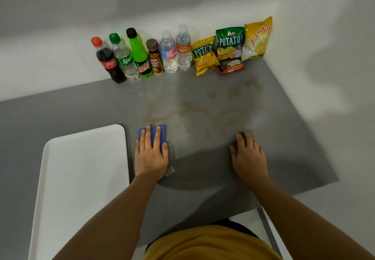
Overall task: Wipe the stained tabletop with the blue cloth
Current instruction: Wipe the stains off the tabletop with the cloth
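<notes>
A folded blue cloth (162,131) lies flat on the grey tabletop (284,142), and my left hand (151,154) presses down on it with fingers spread. Only the cloth's far edge, right side and a small tag by my wrist show. Brownish stains (194,110) spread over the tabletop just beyond the cloth and further to the right, toward the back corner. My right hand (248,157) rests palm down on the bare tabletop to the right, fingers apart, holding nothing.
A white tray (85,170) lies left of the cloth, close to my left hand. Along the back wall stand several drink bottles (140,56) and several snack bags (229,44). The table's right edge (316,148) runs diagonally, with the front edge near my body.
</notes>
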Motion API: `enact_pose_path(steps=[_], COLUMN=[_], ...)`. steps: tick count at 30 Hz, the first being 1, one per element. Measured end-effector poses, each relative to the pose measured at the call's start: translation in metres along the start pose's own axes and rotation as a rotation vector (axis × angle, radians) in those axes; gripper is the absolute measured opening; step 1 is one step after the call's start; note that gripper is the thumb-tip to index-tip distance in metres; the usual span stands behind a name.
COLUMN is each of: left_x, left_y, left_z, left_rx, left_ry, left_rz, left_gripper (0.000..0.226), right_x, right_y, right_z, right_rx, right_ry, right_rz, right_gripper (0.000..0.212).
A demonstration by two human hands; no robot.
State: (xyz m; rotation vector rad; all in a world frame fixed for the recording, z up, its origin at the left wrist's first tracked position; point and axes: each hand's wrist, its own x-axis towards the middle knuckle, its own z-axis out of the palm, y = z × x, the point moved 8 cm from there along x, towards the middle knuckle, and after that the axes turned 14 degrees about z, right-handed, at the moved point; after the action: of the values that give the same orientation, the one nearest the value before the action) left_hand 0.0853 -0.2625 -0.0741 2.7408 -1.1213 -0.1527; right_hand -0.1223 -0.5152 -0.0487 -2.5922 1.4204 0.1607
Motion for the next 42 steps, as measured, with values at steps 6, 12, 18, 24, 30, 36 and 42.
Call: enact_pose_path(steps=[6, 12, 18, 24, 30, 36, 42], left_x=[0.035, 0.027, -0.008, 0.007, 0.051, 0.091, 0.084], left_y=[0.020, 0.026, 0.011, -0.004, -0.033, -0.020, 0.018], left_z=[0.007, 0.009, 0.007, 0.000, -0.009, -0.004, 0.004], left_rx=[0.014, 0.044, 0.012, 0.018, -0.008, 0.007, 0.010], left_ry=[-0.056, -0.108, -0.029, 0.002, -0.008, -0.055, -0.063], left_rz=[-0.041, 0.053, 0.018, 0.007, -0.034, 0.008, 0.156], left_gripper=[0.066, 0.069, 0.064, 0.065, 0.065, 0.069, 0.064], right_x=[0.000, 0.002, -0.009, -0.021, -0.020, -0.018, -0.017], right_y=[-0.004, -0.008, -0.021, -0.032, -0.031, -0.030, -0.031], right_z=[-0.001, 0.001, 0.015, 0.023, 0.019, 0.019, 0.019], right_rx=[0.018, 0.011, 0.055, 0.049, 0.043, 0.034, 0.044], right_ry=[0.009, 0.004, -0.059, -0.094, -0.095, -0.093, -0.065], right_rz=[0.030, 0.058, 0.160, 0.201, 0.206, 0.212, 0.206], right_gripper=[0.054, 0.057, 0.073, 0.077, 0.077, 0.078, 0.078])
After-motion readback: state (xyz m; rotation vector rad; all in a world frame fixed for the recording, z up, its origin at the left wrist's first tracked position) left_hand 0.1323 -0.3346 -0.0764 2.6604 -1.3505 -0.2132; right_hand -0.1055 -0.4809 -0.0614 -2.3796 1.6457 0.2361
